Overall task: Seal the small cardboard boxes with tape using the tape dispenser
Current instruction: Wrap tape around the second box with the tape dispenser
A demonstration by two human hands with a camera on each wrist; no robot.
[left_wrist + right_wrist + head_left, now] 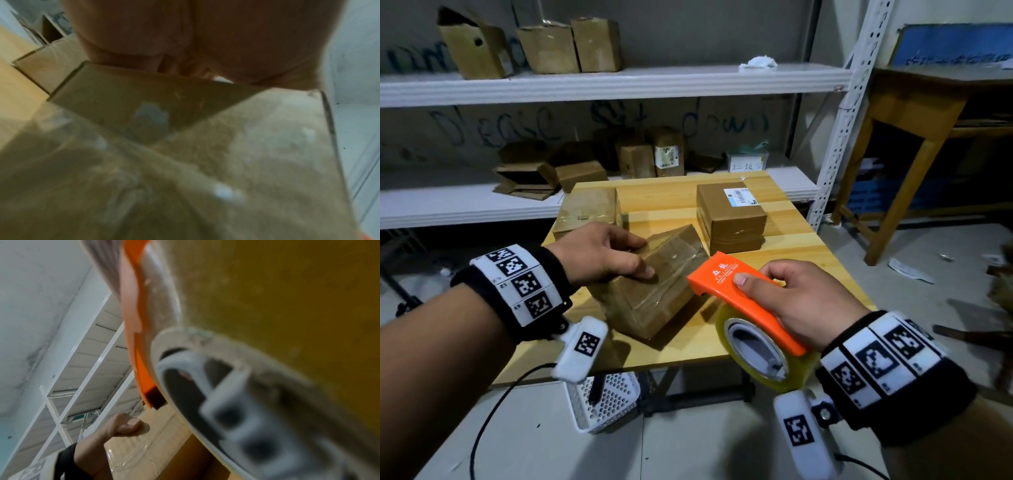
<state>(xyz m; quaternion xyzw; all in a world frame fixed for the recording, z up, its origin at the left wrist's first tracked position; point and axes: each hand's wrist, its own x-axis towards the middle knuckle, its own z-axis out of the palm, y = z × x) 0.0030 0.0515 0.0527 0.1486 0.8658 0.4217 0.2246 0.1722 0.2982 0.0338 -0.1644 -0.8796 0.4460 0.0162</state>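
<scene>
box underside (654, 291): hidden
roll (267, 305): blurred, cut off at 3 o'clock
left fingers (185, 69): tips hidden behind box

Blurred left hand (185, 40) atop a taped cardboard box (185, 154), wooden table (12, 78) at left.

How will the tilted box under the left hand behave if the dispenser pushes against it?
The box is tipped on an edge, so it probably rocks or slides unless the left hand holds firm. Glossy tape covers it, so it may be slippery. It looks small and likely light.
</scene>
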